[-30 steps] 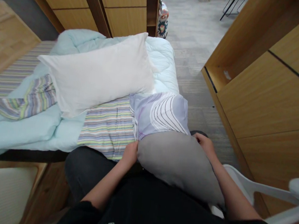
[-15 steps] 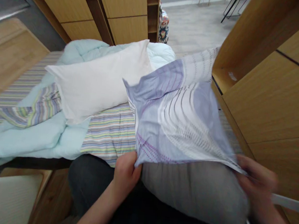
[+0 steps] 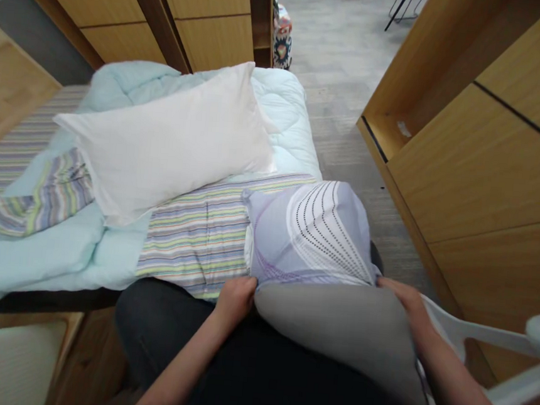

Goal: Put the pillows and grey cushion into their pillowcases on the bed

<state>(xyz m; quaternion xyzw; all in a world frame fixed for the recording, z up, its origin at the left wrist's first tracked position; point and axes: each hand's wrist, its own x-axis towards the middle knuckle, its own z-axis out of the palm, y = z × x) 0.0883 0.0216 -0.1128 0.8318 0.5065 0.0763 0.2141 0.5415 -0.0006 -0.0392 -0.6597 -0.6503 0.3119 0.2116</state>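
Note:
On my lap lies a grey pillow, its far end reaching into a lavender and white patterned pillowcase. My left hand is closed on the near left corner of the pillowcase. At the opposite side my right hand grips its near right edge, fingers partly hidden by cloth. The pillowcase drapes forward over my knees, and its left edge rests by the striped sheet.
A white pillow lies on a pale blue quilt on the bed ahead. Wooden cabinets stand at the right and back. A white chair is at my right, and a cushioned seat at lower left.
The pillowcase, spread and lifted in the air before, has dropped down over my knees. My right hand has moved left, closer to my left hand. The view has shifted slightly right.

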